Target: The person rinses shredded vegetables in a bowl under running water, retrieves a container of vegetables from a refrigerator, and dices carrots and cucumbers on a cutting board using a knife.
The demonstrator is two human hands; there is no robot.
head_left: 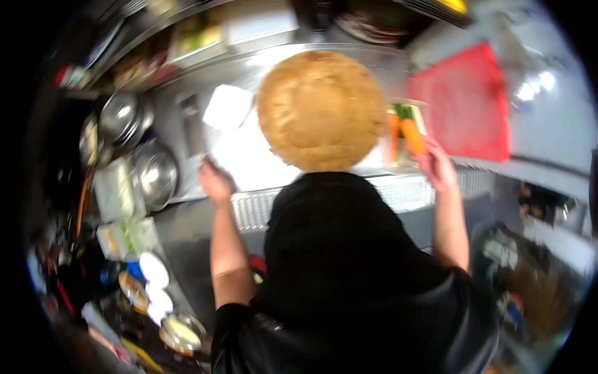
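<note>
A large round wooden chopping board (pixel 321 112) fills the middle of the steel counter, in front of my body. To its right is a clear container (pixel 393 163) with carrots (pixel 411 134) and some dark green pieces inside. My right hand (pixel 437 167) is closed at the container's near right side, its fingers next to a carrot. On the left, my left hand (pixel 216 181) is at the counter's front edge, close to the lower end of a long, dark, flat utensil (pixel 192 124). Blur hides whether those fingers touch it. A white square item (pixel 228 107) lies left of the board.
A red cutting board (pixel 464 103) lies at the right. Metal bowls (pixel 154 174) and a tray with a pale green item (pixel 115 190) stand at the left. Food containers (pixel 198 38) line the back shelf. A perforated metal strip (pixel 254 210) runs along the counter's front.
</note>
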